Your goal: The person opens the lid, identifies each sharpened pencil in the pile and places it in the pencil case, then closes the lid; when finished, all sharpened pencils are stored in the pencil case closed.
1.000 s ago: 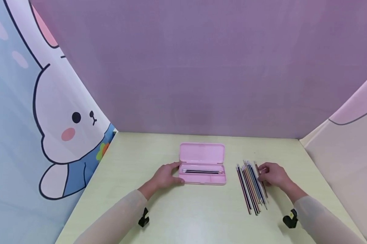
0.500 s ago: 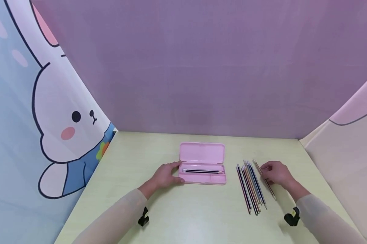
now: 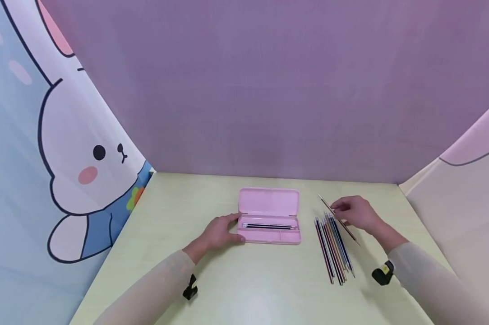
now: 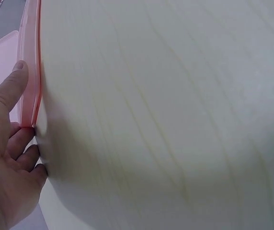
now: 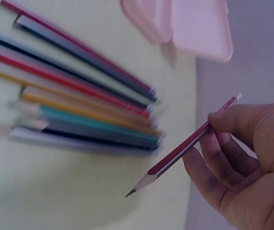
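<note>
A pink pencil case (image 3: 269,202) lies with its lid up, a few dark pencils (image 3: 269,226) in its long compartment. My left hand (image 3: 217,233) holds the case's left end; in the left wrist view the thumb (image 4: 13,86) lies along its side wall, the other fingers at its corner. Above the table, right of the case, my right hand (image 3: 357,212) pinches one red-striped pencil (image 5: 175,151) between thumb and fingers. That pencil slants, its sharpened tip down toward the right in the head view. Beneath and left of this hand lies a loose row of several pencils (image 3: 333,253).
The pale wood-grain table (image 3: 269,284) ends at a purple cloth backdrop (image 3: 269,90). Cloth panels stand at both sides, the left one bearing a rabbit print (image 3: 94,162). Small black devices (image 3: 383,273) sit at both wrists.
My right hand has drawn one pencil away from the right side of the row, then lifted it up and leftward toward the case. The left hand stays at the case.
</note>
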Demonstrator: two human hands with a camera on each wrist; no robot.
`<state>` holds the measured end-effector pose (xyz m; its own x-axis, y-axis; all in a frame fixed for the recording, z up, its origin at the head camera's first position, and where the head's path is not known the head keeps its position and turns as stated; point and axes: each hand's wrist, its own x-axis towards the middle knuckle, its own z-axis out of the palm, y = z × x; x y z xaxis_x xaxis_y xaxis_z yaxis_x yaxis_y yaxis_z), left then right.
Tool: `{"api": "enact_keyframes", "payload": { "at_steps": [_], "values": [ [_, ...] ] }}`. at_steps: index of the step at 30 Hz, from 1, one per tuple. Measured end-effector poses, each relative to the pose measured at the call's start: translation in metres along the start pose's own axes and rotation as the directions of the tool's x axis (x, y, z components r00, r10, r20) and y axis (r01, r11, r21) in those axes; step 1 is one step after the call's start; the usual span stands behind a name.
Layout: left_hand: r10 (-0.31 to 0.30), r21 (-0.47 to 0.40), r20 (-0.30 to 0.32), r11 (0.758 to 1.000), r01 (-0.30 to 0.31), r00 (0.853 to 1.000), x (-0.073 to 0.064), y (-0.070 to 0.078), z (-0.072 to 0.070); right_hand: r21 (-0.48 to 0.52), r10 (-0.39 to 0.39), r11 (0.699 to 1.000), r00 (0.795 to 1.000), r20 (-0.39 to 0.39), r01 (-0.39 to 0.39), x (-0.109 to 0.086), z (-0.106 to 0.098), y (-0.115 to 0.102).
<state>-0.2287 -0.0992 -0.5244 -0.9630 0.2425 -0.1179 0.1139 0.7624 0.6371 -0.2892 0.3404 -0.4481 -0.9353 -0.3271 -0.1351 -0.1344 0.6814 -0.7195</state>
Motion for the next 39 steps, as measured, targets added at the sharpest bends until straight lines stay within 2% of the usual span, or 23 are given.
{"api": "enact_keyframes", "payload": {
  "at_steps": [8,13,18,23,28,34,39],
  "values": [
    [-0.005,-0.01,0.003,1.0,0.005,1.0,0.0,0.001,-0.001,-0.03,-0.161,0.986,0.985,0.057,0.162,0.028,0.022,-0.039],
    [-0.01,-0.003,0.001,1.0,0.01,1.0,0.001,0.002,-0.002,-0.004,-0.207,0.978,0.973,0.103,0.209,0.049,0.04,-0.057],
    [-0.011,0.01,0.007,1.0,0.011,1.0,0.001,0.002,-0.002,-0.02,-0.271,0.961,0.953,0.135,0.276,0.069,0.061,-0.071],
    [-0.014,0.004,0.007,1.0,0.014,1.0,0.001,0.003,-0.001,-0.016,-0.297,0.953,0.942,0.159,0.303,0.081,0.08,-0.081],
    [-0.011,-0.009,0.011,1.0,0.011,1.0,0.001,0.002,0.001,-0.013,-0.305,0.95,0.937,0.17,0.312,0.087,0.099,-0.089],
    [-0.005,-0.003,0.01,1.0,0.005,1.0,0.0,0.001,0.0,-0.028,-0.348,0.933,0.921,0.175,0.358,0.093,0.119,-0.095],
    [0.008,-0.006,0.013,1.0,-0.008,1.0,0.0,-0.002,0.0,-0.04,-0.322,0.941,0.923,0.209,0.337,0.092,0.132,-0.096]
  ]
}}
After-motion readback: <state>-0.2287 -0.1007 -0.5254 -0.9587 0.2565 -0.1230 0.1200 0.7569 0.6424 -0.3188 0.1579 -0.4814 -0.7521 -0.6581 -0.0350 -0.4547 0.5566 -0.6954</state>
